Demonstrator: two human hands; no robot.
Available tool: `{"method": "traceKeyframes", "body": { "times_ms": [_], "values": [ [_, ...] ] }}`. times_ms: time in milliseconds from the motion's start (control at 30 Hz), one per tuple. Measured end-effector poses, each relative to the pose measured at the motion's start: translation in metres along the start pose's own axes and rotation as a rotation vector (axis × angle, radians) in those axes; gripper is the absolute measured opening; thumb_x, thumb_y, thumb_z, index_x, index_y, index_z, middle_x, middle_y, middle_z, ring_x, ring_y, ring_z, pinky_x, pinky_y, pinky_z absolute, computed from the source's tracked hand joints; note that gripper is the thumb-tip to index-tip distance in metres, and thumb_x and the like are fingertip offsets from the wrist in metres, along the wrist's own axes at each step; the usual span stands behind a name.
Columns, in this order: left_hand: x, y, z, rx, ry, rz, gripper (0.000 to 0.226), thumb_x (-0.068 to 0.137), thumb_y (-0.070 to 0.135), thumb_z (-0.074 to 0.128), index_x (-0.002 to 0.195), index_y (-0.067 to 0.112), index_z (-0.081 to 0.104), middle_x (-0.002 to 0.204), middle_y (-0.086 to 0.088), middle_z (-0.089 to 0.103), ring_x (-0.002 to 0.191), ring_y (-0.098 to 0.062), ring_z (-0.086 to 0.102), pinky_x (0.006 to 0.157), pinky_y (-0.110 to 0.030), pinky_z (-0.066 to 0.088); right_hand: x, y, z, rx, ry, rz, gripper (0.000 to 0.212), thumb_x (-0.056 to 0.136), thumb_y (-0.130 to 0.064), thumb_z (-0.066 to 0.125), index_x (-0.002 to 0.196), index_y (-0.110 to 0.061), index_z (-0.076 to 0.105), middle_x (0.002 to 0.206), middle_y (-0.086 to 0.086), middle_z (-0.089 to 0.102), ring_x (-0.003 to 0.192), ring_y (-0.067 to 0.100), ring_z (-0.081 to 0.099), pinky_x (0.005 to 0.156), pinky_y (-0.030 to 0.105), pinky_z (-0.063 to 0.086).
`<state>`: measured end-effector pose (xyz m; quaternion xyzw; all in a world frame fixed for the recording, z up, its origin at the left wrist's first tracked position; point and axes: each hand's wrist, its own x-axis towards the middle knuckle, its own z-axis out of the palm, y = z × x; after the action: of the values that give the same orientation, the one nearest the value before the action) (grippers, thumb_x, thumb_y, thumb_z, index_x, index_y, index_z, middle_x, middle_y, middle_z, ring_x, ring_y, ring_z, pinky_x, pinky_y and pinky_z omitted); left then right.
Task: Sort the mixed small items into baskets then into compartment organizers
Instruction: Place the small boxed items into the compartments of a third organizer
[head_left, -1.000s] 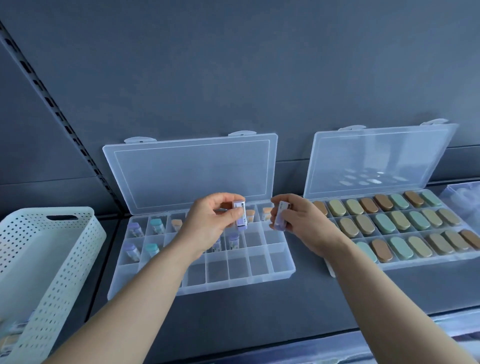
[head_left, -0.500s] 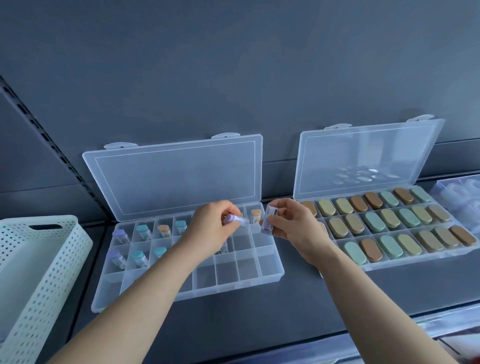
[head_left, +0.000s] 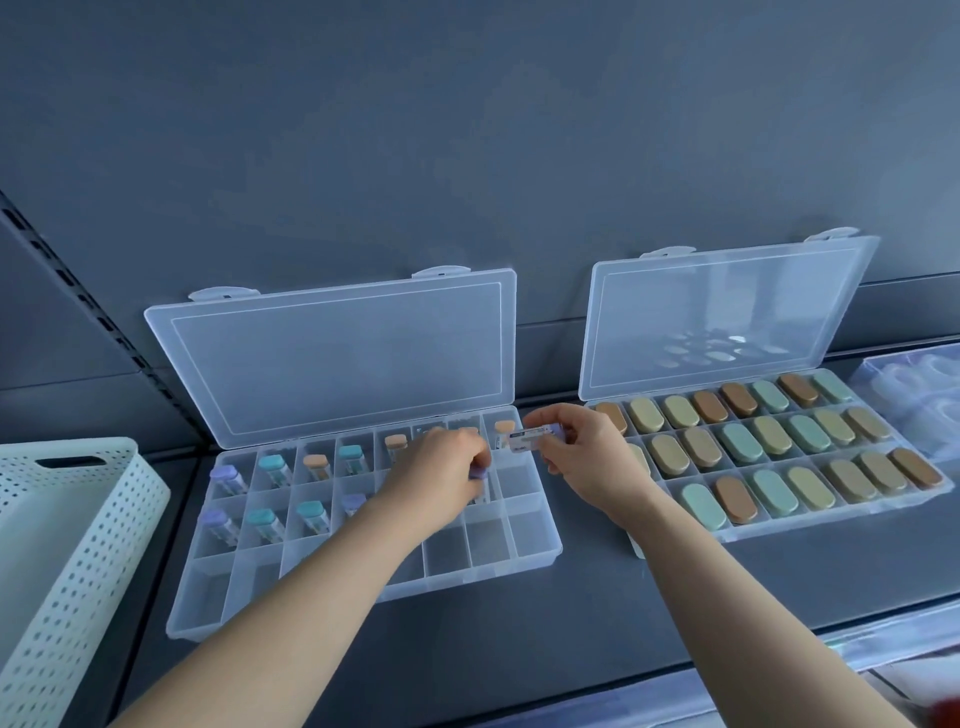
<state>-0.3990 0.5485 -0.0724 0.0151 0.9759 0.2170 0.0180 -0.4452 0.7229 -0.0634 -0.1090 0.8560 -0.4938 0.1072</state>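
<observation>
A clear compartment organizer lies open on the dark shelf, its lid leaning on the back wall. Small capped vials fill its left and back cells, among them a purple-capped one and a teal-capped one. My left hand reaches down into a middle-row cell and pinches a purple-capped vial, mostly hidden under the fingers. My right hand hovers over the organizer's right back corner, pinching a small labelled vial held sideways.
A second open organizer to the right is filled with tan, green and brown oval cases. A white perforated basket stands at the left. A clear lidded container sits at the far right. The front-row cells of the left organizer hold nothing.
My left hand has dropped from above the organizer down into a middle-row cell with its purple-capped vial. My right hand turned its vial sideways and stays near the right back corner.
</observation>
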Motion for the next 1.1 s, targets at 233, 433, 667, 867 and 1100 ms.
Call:
{"method": "traceKeyframes", "body": {
  "times_ms": [233, 433, 667, 867, 1100],
  "values": [
    [-0.001, 0.000, 0.001, 0.096, 0.040, 0.035, 0.017, 0.085, 0.026, 0.065, 0.101, 0.024, 0.068, 0.095, 0.009, 0.070, 0.096, -0.015, 0.055, 0.075, -0.028, 0.050, 0.000, 0.006, -0.001, -0.039, 0.021, -0.103, 0.019, 0.081, -0.001, 0.063, 0.077, -0.020, 0.061, 0.074, -0.011, 0.064, 0.057, -0.002, 0.053, 0.059, 0.008, 0.044],
    [-0.004, -0.002, 0.001, 0.085, 0.058, 0.041, 0.017, 0.085, 0.029, 0.067, 0.101, 0.023, 0.068, 0.095, 0.008, 0.070, 0.096, -0.017, 0.055, 0.072, -0.028, 0.048, -0.001, 0.008, 0.006, -0.320, -0.046, -0.224, 0.013, 0.082, -0.006, 0.061, 0.085, -0.018, 0.067, 0.072, -0.013, 0.061, 0.067, 0.011, 0.054, 0.066, 0.023, 0.047],
    [-0.011, -0.004, -0.004, 0.063, 0.106, 0.038, 0.031, 0.086, 0.042, 0.065, 0.110, 0.023, 0.066, 0.101, 0.008, 0.069, 0.095, -0.014, 0.051, 0.077, -0.029, 0.046, -0.003, 0.010, 0.017, -0.586, -0.126, -0.241, 0.019, 0.092, -0.022, 0.057, 0.107, -0.022, 0.067, 0.099, -0.007, 0.069, 0.094, 0.010, 0.050, 0.068, 0.022, 0.037],
    [-0.026, -0.006, -0.019, 0.052, 0.135, 0.040, 0.040, 0.084, 0.053, 0.062, 0.112, 0.024, 0.066, 0.105, 0.009, 0.068, 0.102, -0.015, 0.053, 0.082, -0.030, 0.048, -0.010, -0.004, 0.007, -0.591, -0.120, -0.245, 0.031, 0.088, -0.021, 0.062, 0.119, -0.022, 0.063, 0.109, -0.010, 0.067, 0.105, 0.011, 0.051, 0.081, 0.023, 0.044],
    [-0.087, -0.051, -0.068, 0.057, 0.257, -0.048, 0.026, 0.085, 0.045, 0.064, 0.104, 0.026, 0.066, 0.101, 0.016, 0.065, 0.099, -0.010, 0.050, 0.083, -0.031, 0.046, -0.022, -0.062, 0.051, -0.522, -0.131, -0.386, 0.033, 0.089, -0.022, 0.061, 0.122, -0.024, 0.062, 0.121, -0.013, 0.063, 0.116, 0.010, 0.053, 0.095, 0.024, 0.042]
  ]
}}
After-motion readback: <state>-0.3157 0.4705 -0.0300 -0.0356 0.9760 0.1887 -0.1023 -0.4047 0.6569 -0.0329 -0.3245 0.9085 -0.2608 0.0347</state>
